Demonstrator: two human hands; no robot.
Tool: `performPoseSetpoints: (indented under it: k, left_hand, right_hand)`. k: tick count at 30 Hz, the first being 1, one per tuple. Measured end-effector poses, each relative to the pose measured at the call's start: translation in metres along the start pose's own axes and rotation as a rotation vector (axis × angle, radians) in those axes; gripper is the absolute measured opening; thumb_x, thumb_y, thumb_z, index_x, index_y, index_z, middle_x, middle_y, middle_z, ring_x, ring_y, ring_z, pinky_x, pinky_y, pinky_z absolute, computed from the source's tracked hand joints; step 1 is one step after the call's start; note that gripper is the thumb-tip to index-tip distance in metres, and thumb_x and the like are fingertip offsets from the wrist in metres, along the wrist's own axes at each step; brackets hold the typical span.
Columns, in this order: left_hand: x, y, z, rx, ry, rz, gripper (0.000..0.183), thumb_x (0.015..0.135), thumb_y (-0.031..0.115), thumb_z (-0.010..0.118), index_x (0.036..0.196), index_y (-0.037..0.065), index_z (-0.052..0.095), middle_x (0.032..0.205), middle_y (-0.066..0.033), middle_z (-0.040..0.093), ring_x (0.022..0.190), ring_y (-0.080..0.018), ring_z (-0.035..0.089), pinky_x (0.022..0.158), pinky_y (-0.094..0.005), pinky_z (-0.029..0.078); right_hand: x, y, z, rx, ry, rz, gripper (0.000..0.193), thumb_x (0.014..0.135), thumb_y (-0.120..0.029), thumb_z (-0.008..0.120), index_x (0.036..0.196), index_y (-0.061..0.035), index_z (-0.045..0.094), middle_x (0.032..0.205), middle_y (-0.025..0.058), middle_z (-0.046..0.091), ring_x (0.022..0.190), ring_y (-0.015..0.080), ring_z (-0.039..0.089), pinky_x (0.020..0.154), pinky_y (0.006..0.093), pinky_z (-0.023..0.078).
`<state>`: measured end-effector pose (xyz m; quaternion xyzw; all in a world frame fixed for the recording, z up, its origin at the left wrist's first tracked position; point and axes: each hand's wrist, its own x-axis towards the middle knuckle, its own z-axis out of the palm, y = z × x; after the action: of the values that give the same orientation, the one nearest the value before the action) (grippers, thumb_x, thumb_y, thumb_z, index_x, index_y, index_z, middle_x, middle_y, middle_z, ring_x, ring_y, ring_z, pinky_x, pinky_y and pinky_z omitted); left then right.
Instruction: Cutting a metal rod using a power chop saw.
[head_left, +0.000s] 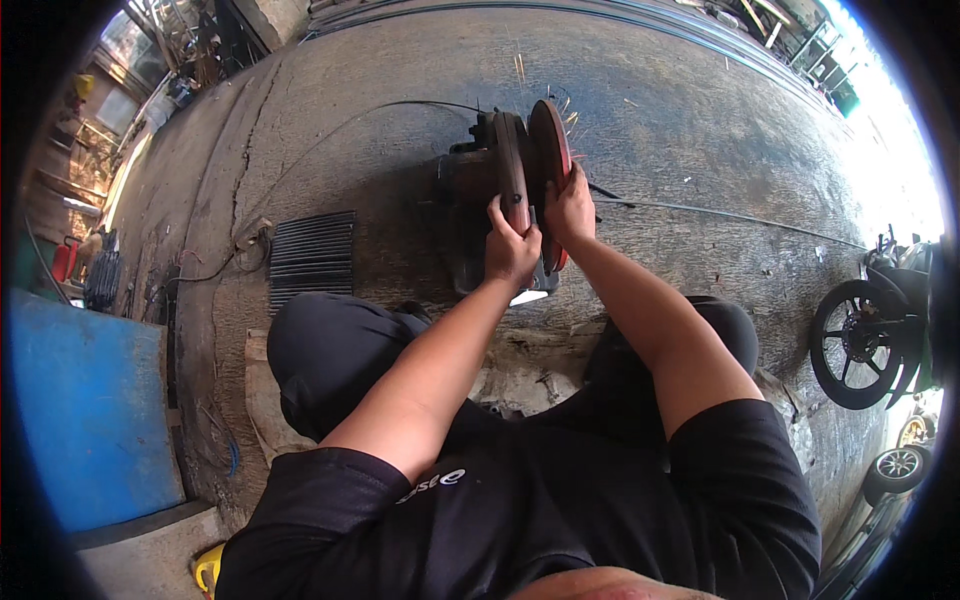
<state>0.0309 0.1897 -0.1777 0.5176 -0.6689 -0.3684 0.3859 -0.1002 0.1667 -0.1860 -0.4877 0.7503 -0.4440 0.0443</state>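
Observation:
A dark power machine [470, 185] stands on the floor in front of my knees. On it rises a brown curved part [512, 165] like a guard, with a hole near its lower end. My left hand [513, 250] is closed around that lower end, finger and thumb on either side. Just right of it stands a large reddish-brown disc [548, 135], nearly edge-on, with a red rim. My right hand [571, 210] is closed against the rim, its fingertips partly hidden. Sparks [572, 120] fly beside the disc's far edge. Whether the disc turns, I cannot tell.
A stack of dark ribbed strips [312, 255] lies left of the machine. Cables [740, 212] run over the concrete floor. A blue panel [95, 410] stands at the left, a motorcycle wheel [855, 345] at the right. Long metal bars [480, 8] line the far side.

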Motion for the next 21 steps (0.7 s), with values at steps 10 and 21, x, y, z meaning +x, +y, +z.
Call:
performPoseSetpoints:
  k: [10,21]
  left_hand:
    - [-0.0005,-0.007,0.0037,-0.015,0.028,0.065,0.071,0.081,0.02,0.062,0.138,0.009,0.02,0.106,-0.0323,0.058,0.093,-0.0499,0.06,0.08,-0.0526,0.048]
    - [-0.0009,-0.0081,0.0038,-0.043,0.038,0.066,0.069,0.08,0.018,0.062,0.136,0.008,0.023,0.111,-0.0321,0.057,0.095,-0.0505,0.059,0.081,-0.0519,0.048]
  right_hand:
    - [-0.0031,0.0006,0.0009,0.008,0.029,-0.013,0.057,0.088,-0.024,0.056,0.135,0.0018,0.036,0.117,0.025,0.053,0.106,0.0411,0.056,0.087,0.0462,0.047]
    - [-0.0049,-0.002,0.0006,0.004,0.049,0.011,0.057,0.088,-0.026,0.056,0.135,-0.0021,0.036,0.117,0.023,0.054,0.102,0.0421,0.057,0.083,0.0482,0.048]
